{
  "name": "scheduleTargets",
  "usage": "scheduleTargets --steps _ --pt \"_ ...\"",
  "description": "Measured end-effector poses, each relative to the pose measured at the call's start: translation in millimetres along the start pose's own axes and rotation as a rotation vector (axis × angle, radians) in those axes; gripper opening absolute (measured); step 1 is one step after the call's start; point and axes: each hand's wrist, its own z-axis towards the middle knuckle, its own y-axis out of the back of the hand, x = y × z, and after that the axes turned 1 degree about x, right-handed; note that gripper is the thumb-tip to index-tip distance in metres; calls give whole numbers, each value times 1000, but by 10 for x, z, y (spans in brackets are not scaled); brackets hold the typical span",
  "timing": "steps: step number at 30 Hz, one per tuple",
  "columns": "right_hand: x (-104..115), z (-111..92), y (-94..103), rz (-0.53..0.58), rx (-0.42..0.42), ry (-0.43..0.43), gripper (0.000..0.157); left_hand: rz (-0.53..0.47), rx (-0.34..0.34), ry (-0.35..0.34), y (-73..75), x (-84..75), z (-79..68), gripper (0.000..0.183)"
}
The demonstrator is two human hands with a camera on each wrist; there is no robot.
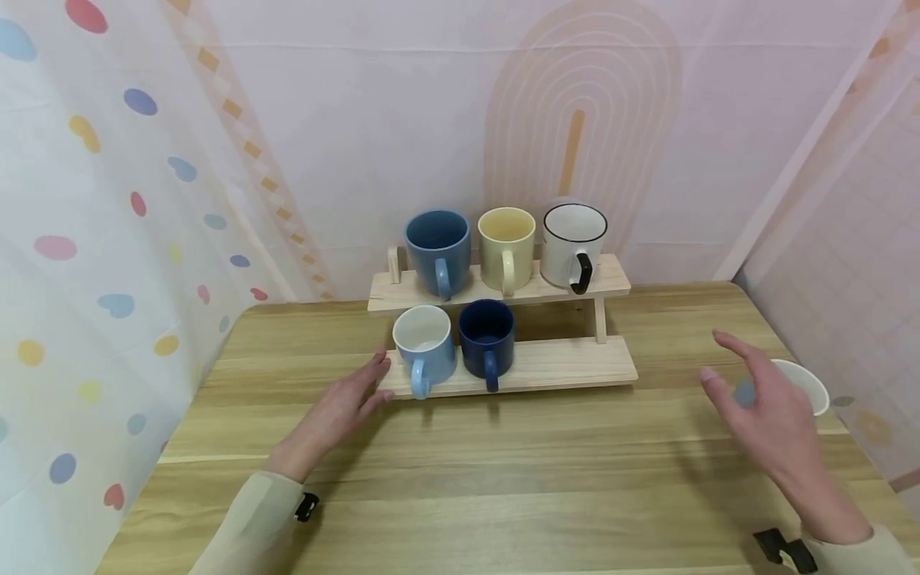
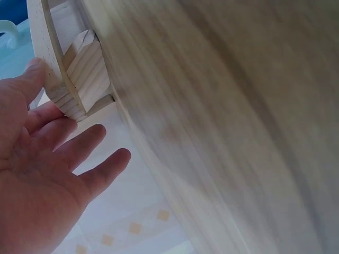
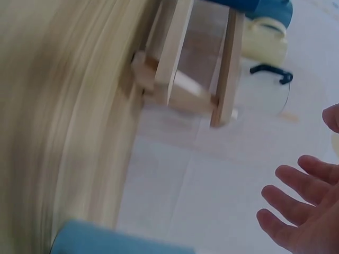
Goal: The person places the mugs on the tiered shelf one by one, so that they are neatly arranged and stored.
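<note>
A two-tier wooden shelf (image 1: 568,363) stands at the back of the table. My left hand (image 1: 345,407) grips the left end of its lower board, thumb at the front edge; in the left wrist view the thumb and index finger (image 2: 46,114) touch the board while the other fingers stay spread. A light blue mug (image 1: 434,359) with a white inside sits beside that hand, and a navy mug (image 1: 489,339) stands to its right. At the right, my right hand (image 1: 779,415) hovers with fingers apart, holding nothing. It partly hides a cup with a white inside (image 1: 803,383).
Along the upper board stand a blue mug (image 1: 438,239), a pale yellow mug (image 1: 506,239) and a white mug (image 1: 571,247) with black rim and handle. A patterned curtain (image 1: 374,120) hangs close behind the wood-grain table (image 1: 503,479).
</note>
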Motion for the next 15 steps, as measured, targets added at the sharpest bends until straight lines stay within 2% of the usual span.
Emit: scheduleTargets --steps 8,15 --pt "-266 -69 213 3 12 -135 55 8 -17 -13 -20 17 -6 59" --pt "-457 -168 359 -50 16 -245 61 1 -18 -15 -34 22 0 58"
